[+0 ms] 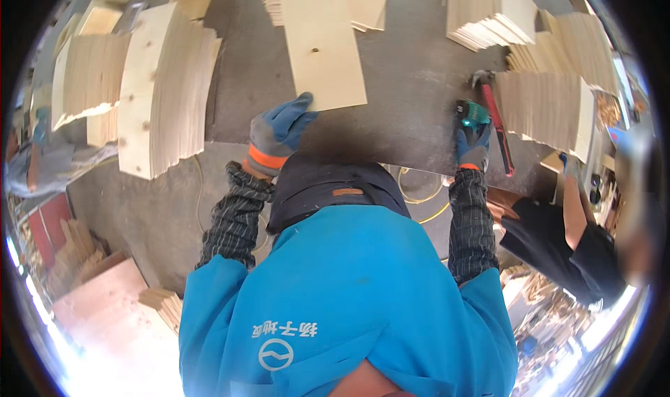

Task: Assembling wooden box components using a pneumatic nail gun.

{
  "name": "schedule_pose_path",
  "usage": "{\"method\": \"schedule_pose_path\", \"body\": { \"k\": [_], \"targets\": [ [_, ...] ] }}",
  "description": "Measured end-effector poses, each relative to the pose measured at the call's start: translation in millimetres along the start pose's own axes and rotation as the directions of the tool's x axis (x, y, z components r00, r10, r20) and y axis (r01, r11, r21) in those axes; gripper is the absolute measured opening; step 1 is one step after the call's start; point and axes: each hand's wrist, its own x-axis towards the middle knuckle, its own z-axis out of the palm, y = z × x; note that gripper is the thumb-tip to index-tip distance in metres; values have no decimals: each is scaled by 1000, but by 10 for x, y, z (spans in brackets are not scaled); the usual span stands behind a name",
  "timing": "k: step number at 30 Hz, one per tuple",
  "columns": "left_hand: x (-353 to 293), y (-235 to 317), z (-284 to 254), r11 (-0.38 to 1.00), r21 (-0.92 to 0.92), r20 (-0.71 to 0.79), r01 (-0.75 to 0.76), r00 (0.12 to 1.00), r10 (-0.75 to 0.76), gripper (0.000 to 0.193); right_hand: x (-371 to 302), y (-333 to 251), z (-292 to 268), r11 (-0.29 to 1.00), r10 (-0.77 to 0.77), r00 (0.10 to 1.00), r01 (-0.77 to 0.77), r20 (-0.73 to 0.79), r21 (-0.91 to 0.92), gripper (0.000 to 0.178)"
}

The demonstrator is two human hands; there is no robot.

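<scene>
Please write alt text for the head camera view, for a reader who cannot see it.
A person's gloved left hand is at the near corner of a pale wooden board over a dark table, while the gloved right hand holds a green power tool beside a red-handled hammer. Stacks of boards stand on both sides.

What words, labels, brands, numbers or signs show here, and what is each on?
Blue top: white lettering and a round wavy emblem; I don't copy printed wording.
Green-and-black tool in the right hand: any marking is too small to read.
Black shirt at right: white marks, too small to read.
</scene>
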Motion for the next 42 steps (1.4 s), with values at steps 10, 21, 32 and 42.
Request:
{"method": "schedule_pose_path", "body": {
  "k": [10,21,32,42],
  "targets": [
    [17,-47,115,997,-65,-63,-32,998,28,28,128,720,182,984,150,970,-165,191,66,74],
    [-17,-153,89,991,-125,-92,-53,995,42,29,-625,-2206,-1673,758,-108,674,-420,731,500,23],
    [-50,-235,131,976,-194,-143,-97,987,70,29,-772,-3038,-1380,682,-68,592,-560,803,470,25],
    [-7,-212,49,970,-219,-133,-103,988,75,30,-788,-3112,-1320,710,-23,581,-563,814,422,39]
  ]
}}
